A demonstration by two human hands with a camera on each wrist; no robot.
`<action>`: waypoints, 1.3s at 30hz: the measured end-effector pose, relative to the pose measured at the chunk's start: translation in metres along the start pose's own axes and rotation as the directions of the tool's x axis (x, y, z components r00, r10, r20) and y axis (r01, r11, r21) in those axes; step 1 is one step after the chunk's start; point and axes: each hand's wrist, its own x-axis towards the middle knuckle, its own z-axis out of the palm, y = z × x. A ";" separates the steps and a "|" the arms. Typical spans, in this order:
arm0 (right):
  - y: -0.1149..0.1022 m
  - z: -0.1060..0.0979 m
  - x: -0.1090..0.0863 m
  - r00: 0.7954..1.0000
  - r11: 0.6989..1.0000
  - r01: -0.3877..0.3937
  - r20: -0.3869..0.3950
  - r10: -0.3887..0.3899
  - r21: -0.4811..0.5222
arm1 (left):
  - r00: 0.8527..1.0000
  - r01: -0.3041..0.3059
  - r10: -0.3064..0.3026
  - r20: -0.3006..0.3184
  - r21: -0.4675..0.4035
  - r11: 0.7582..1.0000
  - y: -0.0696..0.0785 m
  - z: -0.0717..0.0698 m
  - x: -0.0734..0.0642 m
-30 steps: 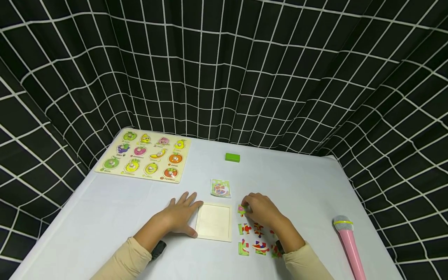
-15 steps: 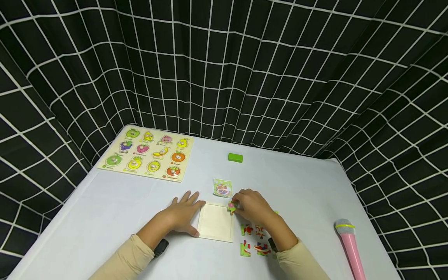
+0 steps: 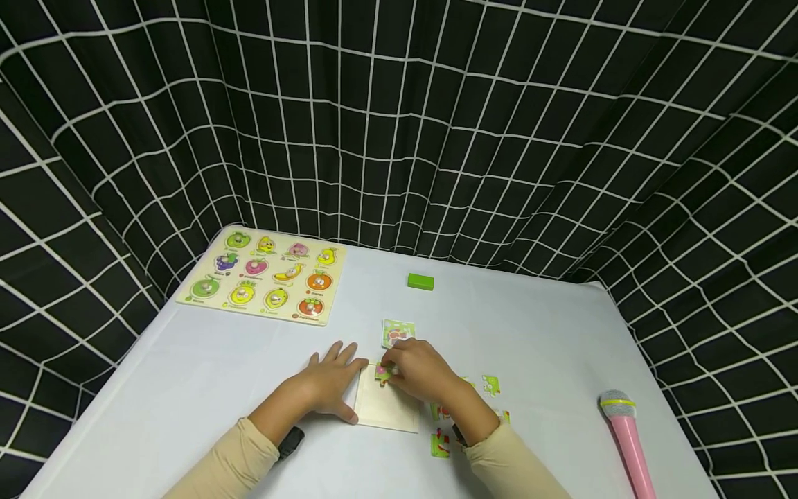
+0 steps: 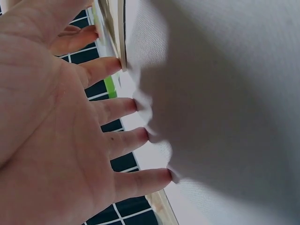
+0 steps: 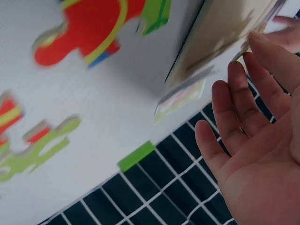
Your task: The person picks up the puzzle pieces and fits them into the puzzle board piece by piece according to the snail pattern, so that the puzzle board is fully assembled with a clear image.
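My right hand pinches a green and pink jigsaw puzzle piece over the upper left part of a square, pale wooden puzzle tray. Whether the piece touches the tray floor I cannot tell. Spread along the tray's left side is my left hand; its thumb and index finger touch the edge. In the left wrist view the other fingertips rest on the white cloth. Loose puzzle pieces lie right of the tray, partly hidden under my right forearm. One red piece appears large in the right wrist view.
A small picture card lies behind the tray, with a green block farther back. The fruit peg board occupies the back left. At the right lies a pink toy microphone. A black gridded curtain surrounds the table.
My right hand has picked the pink and green piece up from the right side and carried it left, over the tray. My left hand has stayed at the tray's left edge.
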 end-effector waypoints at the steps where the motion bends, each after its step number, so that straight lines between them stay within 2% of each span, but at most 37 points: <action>1: -0.001 0.001 0.001 1.000 1.000 0.001 0.004 -0.001 0.002 | 1.000 0.001 -0.001 0.001 0.002 1.000 0.000 0.000 0.000; 27: -0.008 0.010 0.010 1.000 1.000 -0.002 0.019 0.002 0.021 | 1.000 0.010 -0.010 -0.001 -0.003 1.000 0.000 0.001 0.002; 39: -0.006 0.005 0.004 1.000 1.000 -0.008 0.028 0.007 0.029 | 1.000 0.006 -0.006 0.002 0.005 1.000 0.000 0.001 0.004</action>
